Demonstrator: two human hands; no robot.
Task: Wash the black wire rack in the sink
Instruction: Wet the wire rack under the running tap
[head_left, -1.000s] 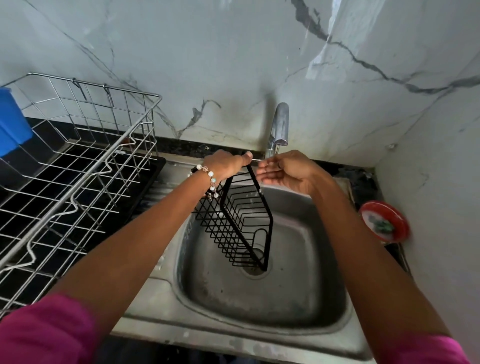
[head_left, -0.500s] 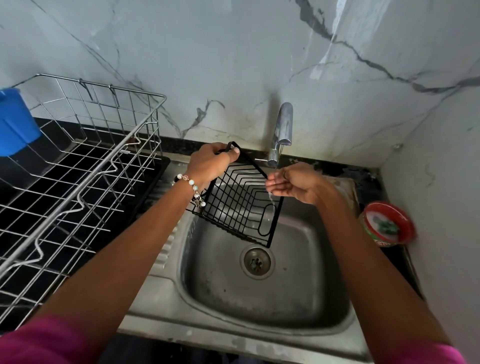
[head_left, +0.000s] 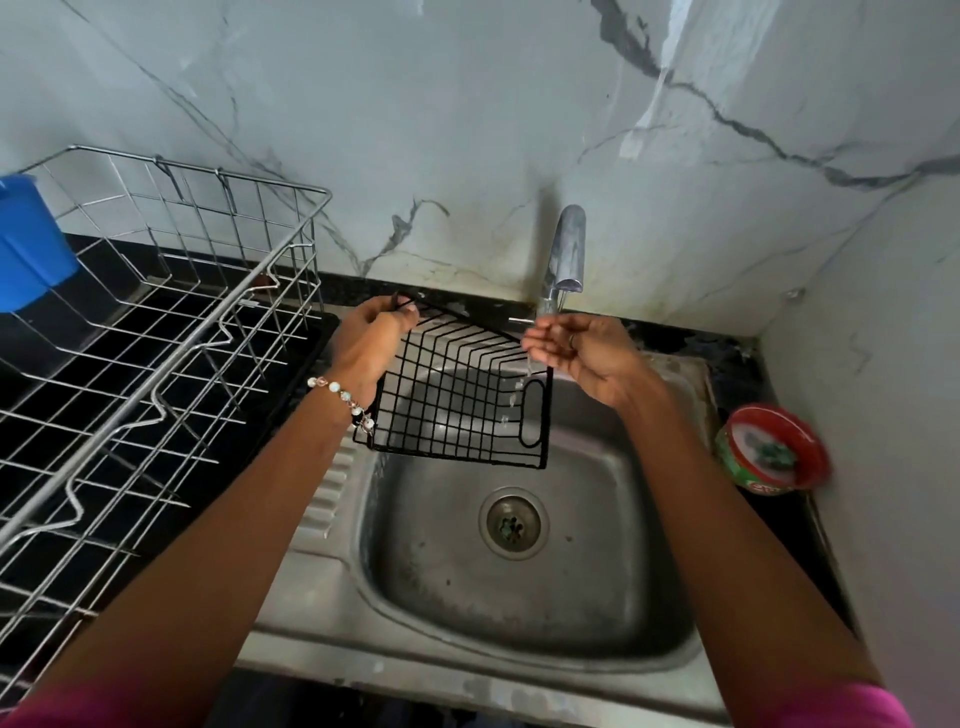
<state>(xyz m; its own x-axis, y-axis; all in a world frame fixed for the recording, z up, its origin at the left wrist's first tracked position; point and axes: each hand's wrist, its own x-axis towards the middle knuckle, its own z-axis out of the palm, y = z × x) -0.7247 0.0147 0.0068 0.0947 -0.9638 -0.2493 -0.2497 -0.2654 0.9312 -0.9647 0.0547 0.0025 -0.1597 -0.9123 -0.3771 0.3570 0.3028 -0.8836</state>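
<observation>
The black wire rack (head_left: 457, 395) is held in the air above the back left part of the sink (head_left: 519, 587), tilted, with its far corner raised and its handle loop end just below the tap (head_left: 566, 254). It is gripped at that far corner by the left hand (head_left: 371, 338), whose fingers are curled round the top wire. The right hand (head_left: 576, 353) is cupped loosely under the tap with fingers relaxed, holding nothing; a thin stream of water runs over it and drips past the rack's handle end toward the sink. Whether the right hand touches the rack's rim cannot be told.

The rack is judged to be mid-rinse. Since it is carried by one corner only, it could swing or slip from wet fingers and fall into the sink. Much of the grid sits left of the tap, so parts could be left unrinsed unless the rack is shifted. Water could also be splashed onto the tabletop (head_left: 748, 358) right of the sink, where a red tub (head_left: 774, 447) sits. Left of the sink stands a steel dish rack (head_left: 156, 338) with a blue cup (head_left: 31, 244).
</observation>
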